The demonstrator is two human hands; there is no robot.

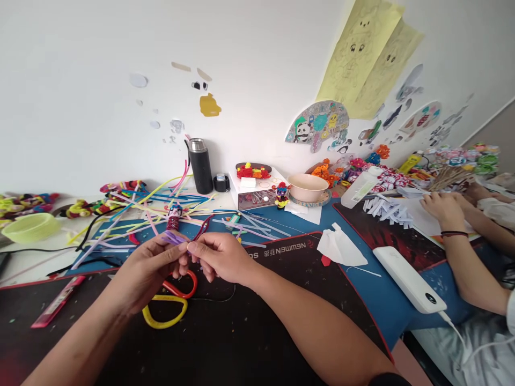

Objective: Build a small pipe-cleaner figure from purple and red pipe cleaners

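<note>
A purple pipe cleaner [174,237] shows between the fingers of my left hand [151,265], which is closed on it. My right hand [220,256] meets the left at the fingertips, its thumb and index finger pinched on the same purple piece. Most of that piece is covered by my fingers. Below my hands lie scissors [167,311] with one yellow and one red handle loop, their blades hidden. Just behind my hands stands a small pipe cleaner figure [174,219] with a dark red body.
Loose coloured pipe cleaners [140,214] cover the back left. A black thermos [201,167], a clear-fronted box [259,199] and a pink bowl [309,186] stand by the wall. To the right are a white power bank [408,279] and another person's hands [444,209] near paper strips.
</note>
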